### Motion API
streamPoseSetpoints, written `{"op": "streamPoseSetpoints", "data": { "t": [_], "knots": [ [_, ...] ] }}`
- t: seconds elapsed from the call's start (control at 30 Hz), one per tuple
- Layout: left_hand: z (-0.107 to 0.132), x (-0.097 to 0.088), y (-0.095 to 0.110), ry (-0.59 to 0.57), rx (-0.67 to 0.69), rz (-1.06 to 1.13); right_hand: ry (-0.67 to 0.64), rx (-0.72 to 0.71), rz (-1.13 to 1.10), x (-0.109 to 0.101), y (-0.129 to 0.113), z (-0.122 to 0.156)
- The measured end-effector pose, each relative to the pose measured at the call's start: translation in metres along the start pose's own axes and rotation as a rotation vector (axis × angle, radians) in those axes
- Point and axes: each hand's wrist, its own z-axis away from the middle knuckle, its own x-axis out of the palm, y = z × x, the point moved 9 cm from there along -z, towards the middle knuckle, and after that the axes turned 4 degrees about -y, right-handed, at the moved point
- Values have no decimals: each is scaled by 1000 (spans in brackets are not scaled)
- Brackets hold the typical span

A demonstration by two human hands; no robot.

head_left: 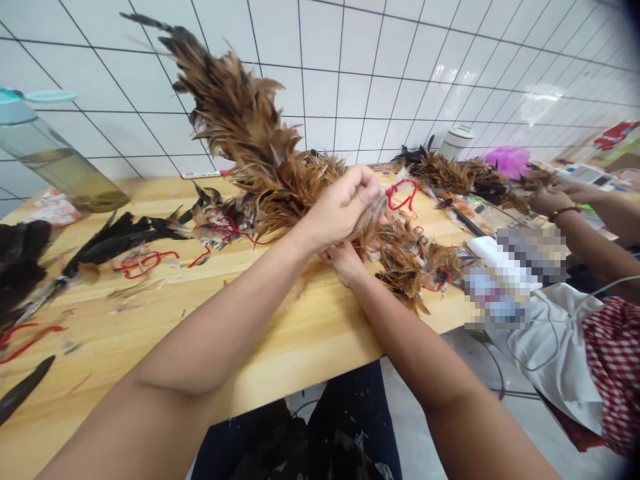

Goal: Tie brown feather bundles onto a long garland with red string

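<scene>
My left hand (pixel 345 203) is closed in a pinch around brown feathers at the base of a long brown feather duster (pixel 240 127) that rises up and to the left. Beneath it, my right hand (pixel 346 261) is mostly hidden and rests on the wooden table (pixel 280 333), touching the loose brown feathers (pixel 415 257). Red string (pixel 403 193) loops just right of my left hand. What the right hand's fingers hold is hidden.
Black feathers (pixel 115 243) and more red string (pixel 143 261) lie at the left. A plastic water bottle (pixel 55 160) stands at the far left. Another person's hands (pixel 555 200) work on feathers at the right, near a white cup (pixel 455 141) and pink fluff (pixel 507 160).
</scene>
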Motion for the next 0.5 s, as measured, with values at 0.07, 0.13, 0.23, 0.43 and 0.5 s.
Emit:
{"op": "streamPoseSetpoints", "data": {
  "t": [0.07, 0.13, 0.23, 0.43, 0.5],
  "knots": [
    [12, -32, 1, 79, -55, -19, -27, -1, -57, 0, -2, 0],
    [25, -61, -1, 98, -62, -27, -67, 11, -144, 1, -5, 2],
    [39, -83, -17, -36, -41, 2, -99, 59, -234, 0, -9, 6],
    [45, -67, -60, -392, -130, -148, -122, 106, -254, -1, -15, 10],
    [41, -54, -62, -404, -107, -156, -90, 111, -233, -3, -16, 10]
  ]
}}
